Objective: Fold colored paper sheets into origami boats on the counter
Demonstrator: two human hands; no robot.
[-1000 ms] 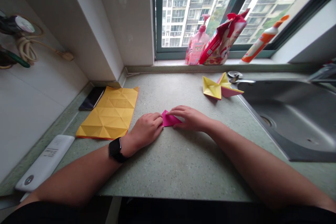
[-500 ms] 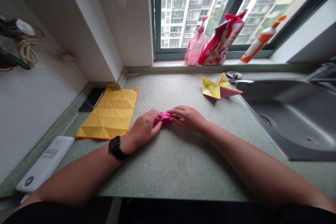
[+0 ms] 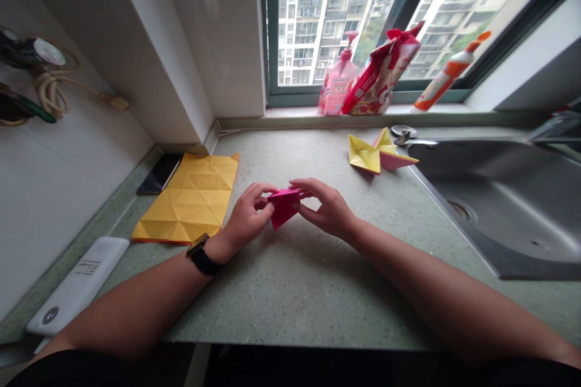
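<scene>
A small folded pink paper (image 3: 283,206) is held just above the green speckled counter (image 3: 299,284), between both hands. My left hand (image 3: 247,217), with a black watch on its wrist, pinches the paper's left side. My right hand (image 3: 324,208) pinches its right side, fingers curled over the top edge. A stack of creased yellow paper sheets (image 3: 193,196) lies to the left of my hands. Two finished folded shapes, one yellow (image 3: 364,153) and one pink and yellow (image 3: 394,154), rest further back on the right.
A steel sink (image 3: 508,199) takes up the right side. On the window sill stand a pink pump bottle (image 3: 336,81), a red pouch (image 3: 379,75) and an orange-capped bottle (image 3: 447,75). A dark phone (image 3: 160,173) and a white power bank (image 3: 79,284) lie at the left.
The pink paper was pressed flat on the counter under both hands; now both hands have lifted it and hold it tilted up between the fingertips.
</scene>
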